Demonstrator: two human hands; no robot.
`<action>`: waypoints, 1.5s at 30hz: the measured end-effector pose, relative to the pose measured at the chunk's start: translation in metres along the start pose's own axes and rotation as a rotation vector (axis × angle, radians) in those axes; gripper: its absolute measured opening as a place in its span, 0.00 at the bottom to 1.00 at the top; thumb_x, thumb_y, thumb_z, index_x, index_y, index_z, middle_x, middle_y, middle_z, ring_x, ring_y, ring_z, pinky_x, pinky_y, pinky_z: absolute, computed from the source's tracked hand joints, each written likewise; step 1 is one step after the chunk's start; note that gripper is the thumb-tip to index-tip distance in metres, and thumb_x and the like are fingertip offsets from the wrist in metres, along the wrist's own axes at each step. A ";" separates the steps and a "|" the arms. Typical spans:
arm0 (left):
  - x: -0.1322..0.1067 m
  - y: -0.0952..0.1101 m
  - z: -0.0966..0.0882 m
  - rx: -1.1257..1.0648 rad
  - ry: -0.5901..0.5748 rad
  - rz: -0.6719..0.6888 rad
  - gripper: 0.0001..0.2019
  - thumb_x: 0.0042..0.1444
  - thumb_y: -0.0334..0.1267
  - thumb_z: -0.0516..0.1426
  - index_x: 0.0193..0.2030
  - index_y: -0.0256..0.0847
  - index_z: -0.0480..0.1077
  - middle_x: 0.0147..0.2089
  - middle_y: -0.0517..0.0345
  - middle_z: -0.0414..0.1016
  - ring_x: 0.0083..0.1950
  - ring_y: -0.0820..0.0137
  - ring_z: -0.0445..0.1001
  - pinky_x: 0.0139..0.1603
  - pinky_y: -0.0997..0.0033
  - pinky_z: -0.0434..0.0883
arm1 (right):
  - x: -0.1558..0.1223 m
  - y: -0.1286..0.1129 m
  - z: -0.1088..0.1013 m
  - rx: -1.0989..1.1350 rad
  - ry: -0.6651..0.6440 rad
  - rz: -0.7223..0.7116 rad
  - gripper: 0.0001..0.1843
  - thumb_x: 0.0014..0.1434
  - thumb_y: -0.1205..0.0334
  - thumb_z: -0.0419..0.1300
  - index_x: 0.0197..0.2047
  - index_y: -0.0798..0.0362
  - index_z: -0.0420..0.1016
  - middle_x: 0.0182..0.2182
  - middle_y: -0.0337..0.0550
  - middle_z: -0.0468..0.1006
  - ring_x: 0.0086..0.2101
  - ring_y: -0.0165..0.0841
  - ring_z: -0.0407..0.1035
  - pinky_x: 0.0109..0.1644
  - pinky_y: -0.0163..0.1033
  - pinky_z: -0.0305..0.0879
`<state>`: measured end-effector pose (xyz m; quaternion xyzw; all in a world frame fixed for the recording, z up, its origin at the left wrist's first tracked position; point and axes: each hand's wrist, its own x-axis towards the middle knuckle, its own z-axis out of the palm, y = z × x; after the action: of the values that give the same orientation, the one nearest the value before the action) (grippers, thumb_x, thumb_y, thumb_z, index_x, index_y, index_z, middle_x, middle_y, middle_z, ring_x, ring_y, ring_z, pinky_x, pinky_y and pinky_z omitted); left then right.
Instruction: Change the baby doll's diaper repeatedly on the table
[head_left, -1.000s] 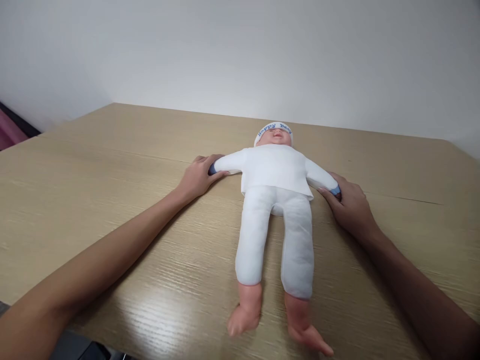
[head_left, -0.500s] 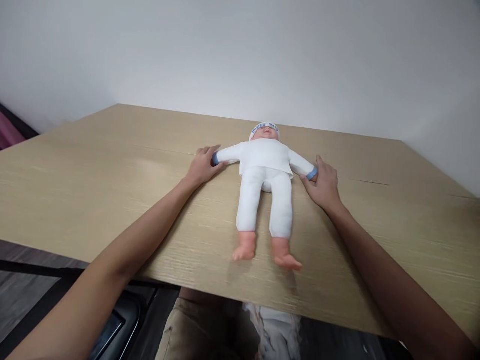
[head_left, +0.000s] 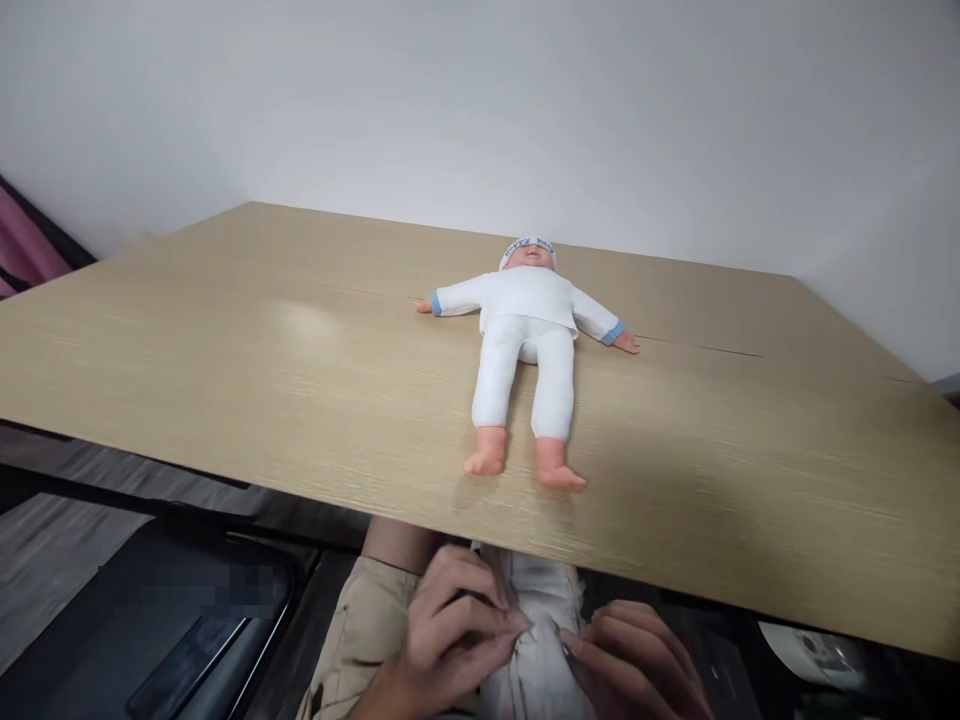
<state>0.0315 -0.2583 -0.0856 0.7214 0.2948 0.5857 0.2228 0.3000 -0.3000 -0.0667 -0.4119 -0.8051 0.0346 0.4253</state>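
Note:
A baby doll (head_left: 526,340) in white clothes and a white cap lies on its back on the wooden table (head_left: 262,370), arms spread, feet toward me. Both my hands are below the table's near edge, over my lap. My left hand (head_left: 450,630) is closed in a pinch on a white cloth (head_left: 541,640) lying on my lap. My right hand (head_left: 637,660) has its fingers curled on the same cloth from the right side. Neither hand touches the doll.
A plain white wall stands behind the table. A dark glossy object (head_left: 180,620) sits at lower left under the table edge. A pink and black thing (head_left: 30,250) shows at the far left.
Both hands let go of the doll's arms and dropped below the table edge onto the white cloth on my lap. The view pulled back from the table.

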 end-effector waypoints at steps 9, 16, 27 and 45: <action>-0.114 -0.025 0.005 -0.266 -0.115 -0.935 0.16 0.55 0.52 0.75 0.36 0.41 0.82 0.43 0.51 0.80 0.47 0.61 0.78 0.50 0.64 0.73 | -0.119 0.021 0.057 0.256 0.227 1.102 0.34 0.56 0.23 0.71 0.43 0.47 0.81 0.42 0.48 0.86 0.44 0.47 0.83 0.49 0.48 0.82; -0.081 -0.033 0.048 -0.474 -0.135 -1.253 0.39 0.28 0.66 0.80 0.37 0.38 0.76 0.32 0.59 0.77 0.36 0.67 0.75 0.43 0.65 0.73 | -0.085 0.004 0.065 0.671 -0.010 1.292 0.48 0.34 0.14 0.74 0.42 0.45 0.76 0.38 0.44 0.87 0.44 0.50 0.83 0.52 0.53 0.79; -0.043 0.140 -0.031 -0.718 -0.248 -0.883 0.28 0.67 0.51 0.71 0.70 0.52 0.72 0.56 0.48 0.85 0.61 0.54 0.83 0.63 0.54 0.80 | -0.045 -0.143 -0.042 0.707 0.007 1.022 0.35 0.67 0.35 0.71 0.69 0.44 0.73 0.59 0.53 0.86 0.54 0.49 0.84 0.54 0.50 0.85; -0.026 0.043 -0.033 -0.494 0.006 -1.065 0.37 0.48 0.65 0.76 0.57 0.45 0.75 0.43 0.53 0.86 0.49 0.53 0.86 0.51 0.56 0.81 | -0.012 -0.097 0.035 -0.057 0.228 0.640 0.26 0.70 0.45 0.69 0.64 0.49 0.77 0.54 0.56 0.83 0.54 0.51 0.76 0.58 0.61 0.78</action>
<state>0.0024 -0.3079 -0.0681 0.3988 0.4721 0.4464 0.6472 0.2171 -0.3621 -0.0576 -0.6568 -0.5827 0.0973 0.4685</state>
